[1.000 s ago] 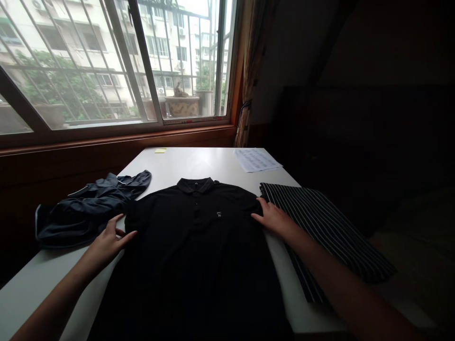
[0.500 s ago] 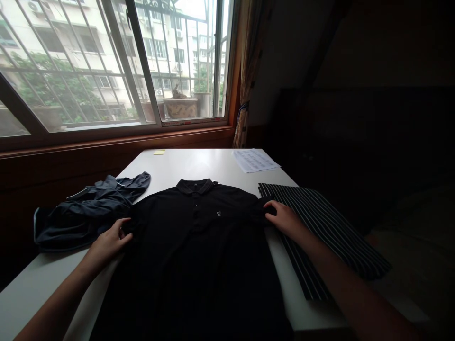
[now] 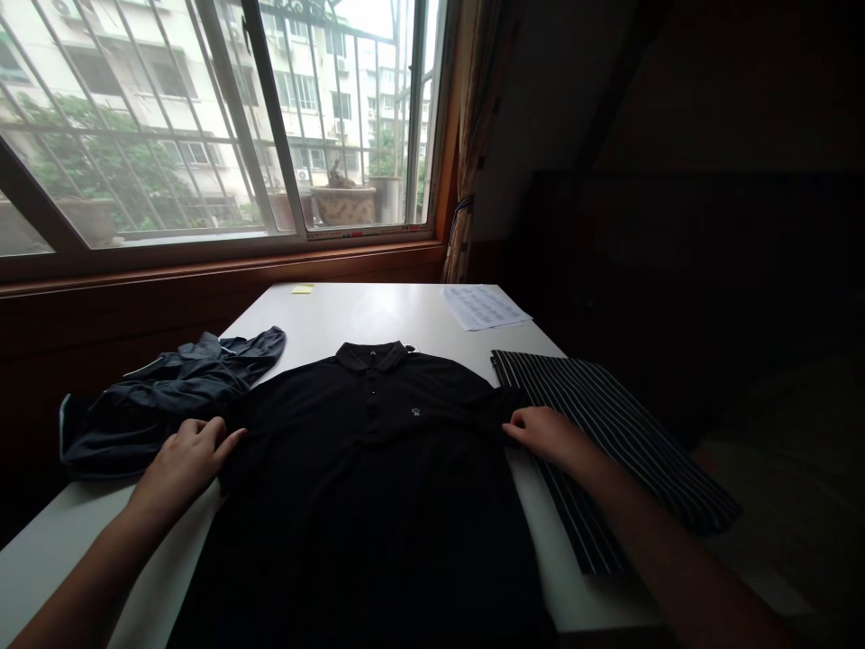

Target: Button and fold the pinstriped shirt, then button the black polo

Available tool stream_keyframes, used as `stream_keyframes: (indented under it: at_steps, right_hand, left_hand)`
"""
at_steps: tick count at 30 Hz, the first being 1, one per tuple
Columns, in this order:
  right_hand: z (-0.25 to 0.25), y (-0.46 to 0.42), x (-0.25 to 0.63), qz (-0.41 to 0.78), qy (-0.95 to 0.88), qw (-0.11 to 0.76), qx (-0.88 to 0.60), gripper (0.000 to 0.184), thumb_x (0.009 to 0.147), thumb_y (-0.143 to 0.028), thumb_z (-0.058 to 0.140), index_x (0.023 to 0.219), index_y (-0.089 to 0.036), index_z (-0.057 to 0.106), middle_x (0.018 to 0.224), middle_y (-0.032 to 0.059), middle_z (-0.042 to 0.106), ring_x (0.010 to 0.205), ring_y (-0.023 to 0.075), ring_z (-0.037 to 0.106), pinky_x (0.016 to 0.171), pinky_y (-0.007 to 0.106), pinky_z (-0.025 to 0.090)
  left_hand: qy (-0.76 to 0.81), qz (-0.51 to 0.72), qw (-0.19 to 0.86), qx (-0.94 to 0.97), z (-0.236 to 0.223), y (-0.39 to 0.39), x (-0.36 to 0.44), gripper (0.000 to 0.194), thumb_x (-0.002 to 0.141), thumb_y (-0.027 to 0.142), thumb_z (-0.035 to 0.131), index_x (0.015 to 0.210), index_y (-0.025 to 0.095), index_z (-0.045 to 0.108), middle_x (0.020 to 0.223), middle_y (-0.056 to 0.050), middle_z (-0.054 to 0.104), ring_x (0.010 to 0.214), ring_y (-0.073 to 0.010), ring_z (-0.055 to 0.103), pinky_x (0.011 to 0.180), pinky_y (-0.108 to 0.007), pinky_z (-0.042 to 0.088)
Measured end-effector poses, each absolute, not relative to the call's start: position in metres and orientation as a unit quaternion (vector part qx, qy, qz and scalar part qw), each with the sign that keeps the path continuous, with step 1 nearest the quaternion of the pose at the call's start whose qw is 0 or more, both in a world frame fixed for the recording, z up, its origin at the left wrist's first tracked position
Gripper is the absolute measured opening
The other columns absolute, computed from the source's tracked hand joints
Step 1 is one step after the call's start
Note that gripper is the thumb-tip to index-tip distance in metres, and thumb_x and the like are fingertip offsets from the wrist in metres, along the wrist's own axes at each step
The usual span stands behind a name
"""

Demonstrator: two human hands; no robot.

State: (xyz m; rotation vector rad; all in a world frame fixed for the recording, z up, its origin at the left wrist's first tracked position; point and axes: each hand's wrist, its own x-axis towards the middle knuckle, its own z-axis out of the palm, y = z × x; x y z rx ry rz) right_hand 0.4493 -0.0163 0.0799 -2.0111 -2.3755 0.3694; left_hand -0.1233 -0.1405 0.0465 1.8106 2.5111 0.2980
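A black polo shirt (image 3: 371, 487) lies flat, front up, on the white table (image 3: 358, 311), collar toward the window. My left hand (image 3: 181, 460) rests at the shirt's left sleeve edge, fingers curled and pinching the fabric. At the shirt's right sleeve edge, my right hand (image 3: 549, 434) has its fingers closed on the cloth in the same way. Both forearms reach in from the near edge.
A crumpled dark blue garment (image 3: 162, 397) lies left of the shirt. A folded black striped garment (image 3: 608, 442) lies on the right, over the table edge. A printed paper sheet (image 3: 483, 306) and a yellow sticky note (image 3: 302, 289) sit at the far side, below the window.
Both hands went from lying flat by the shirt's shoulders to gripping the sleeve edges, and slid slightly toward me. The shirt's sleeves shifted a little.
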Motion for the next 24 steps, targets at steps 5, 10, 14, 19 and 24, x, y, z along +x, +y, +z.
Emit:
stream_keyframes:
  at_steps: [5, 10, 14, 19, 24]
  right_hand:
    - [0.090, -0.009, 0.438, 0.085, -0.761, -0.047, -0.642, 0.039, 0.090, -0.047, 0.054, 0.069, -0.021, 0.074, 0.081, 0.0120, 0.074, 0.076, 0.0277, 0.070, 0.060, 0.032, 0.042]
    - [0.095, -0.012, 0.421, 0.044, -0.758, -0.044, -0.649, 0.035, 0.090, -0.047, 0.054, 0.077, -0.023, 0.075, 0.088, 0.0125, 0.074, 0.081, 0.0289, 0.070, 0.064, 0.033, 0.044]
    - [0.094, -0.011, 0.408, 0.004, -0.778, 0.024, -0.628, 0.028, 0.092, -0.041, 0.053, 0.082, -0.023, 0.072, 0.096, 0.0097, 0.073, 0.086, 0.0253, 0.068, 0.069, 0.032, 0.044]
    - [0.088, 0.007, 0.398, -0.003, -0.803, 0.078, -0.591, 0.021, 0.094, -0.034, 0.052, 0.097, -0.022, 0.069, 0.105, 0.0081, 0.069, 0.093, 0.0227, 0.066, 0.076, 0.030, 0.044]
    - [0.076, 0.040, 0.392, 0.016, -0.812, 0.076, -0.579, 0.027, 0.091, -0.032, 0.059, 0.116, -0.022, 0.066, 0.120, 0.0090, 0.064, 0.106, 0.0235, 0.063, 0.086, 0.029, 0.045]
  left_hand:
    - [0.816, 0.162, 0.043, 0.554, 0.039, -0.132, -0.129, 0.052, 0.081, 0.057, 0.049, 0.116, 0.018, 0.052, 0.108, -0.015, 0.062, 0.097, -0.0318, 0.065, 0.082, -0.040, 0.052]
    - [0.811, 0.256, 0.046, 0.524, 0.047, -0.133, -0.132, 0.059, 0.078, 0.056, 0.055, 0.127, 0.023, 0.048, 0.103, -0.010, 0.063, 0.091, -0.0293, 0.067, 0.082, -0.039, 0.052]
    - [0.801, 0.274, -0.010, 0.532, 0.060, -0.127, -0.129, 0.059, 0.083, 0.045, 0.052, 0.136, 0.021, 0.043, 0.107, -0.011, 0.060, 0.096, -0.0289, 0.064, 0.083, -0.039, 0.052]
    - [0.796, 0.111, -0.061, 0.592, 0.075, -0.113, -0.139, 0.054, 0.085, 0.028, 0.045, 0.139, 0.021, 0.049, 0.122, -0.015, 0.053, 0.101, -0.0322, 0.060, 0.086, -0.044, 0.050]
    - [0.807, 0.048, -0.036, 0.587, 0.098, -0.109, -0.153, 0.048, 0.078, 0.021, 0.051, 0.124, 0.019, 0.065, 0.114, -0.015, 0.055, 0.100, -0.0370, 0.054, 0.083, -0.053, 0.048]
